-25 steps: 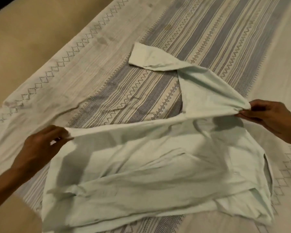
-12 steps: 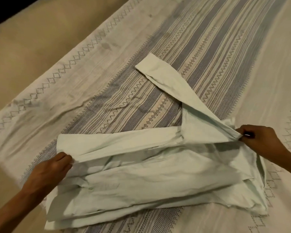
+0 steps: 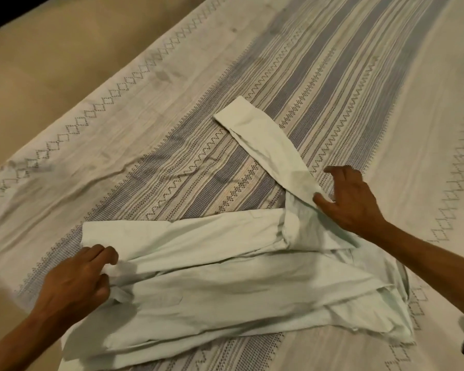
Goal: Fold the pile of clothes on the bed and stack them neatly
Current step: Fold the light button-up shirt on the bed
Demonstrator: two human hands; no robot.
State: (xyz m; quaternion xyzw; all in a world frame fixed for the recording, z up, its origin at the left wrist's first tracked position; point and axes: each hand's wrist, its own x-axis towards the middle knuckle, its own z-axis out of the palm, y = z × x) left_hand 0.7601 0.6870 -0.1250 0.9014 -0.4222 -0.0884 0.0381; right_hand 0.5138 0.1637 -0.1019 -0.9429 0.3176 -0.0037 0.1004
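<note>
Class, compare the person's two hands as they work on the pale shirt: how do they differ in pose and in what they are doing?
The left hand has curled fingers pinching the shirt at its edge; the right hand has spread fingers. The left hand is at the shirt's body; the right hand is by the outstretched sleeve. Both touch the same shirt.
</note>
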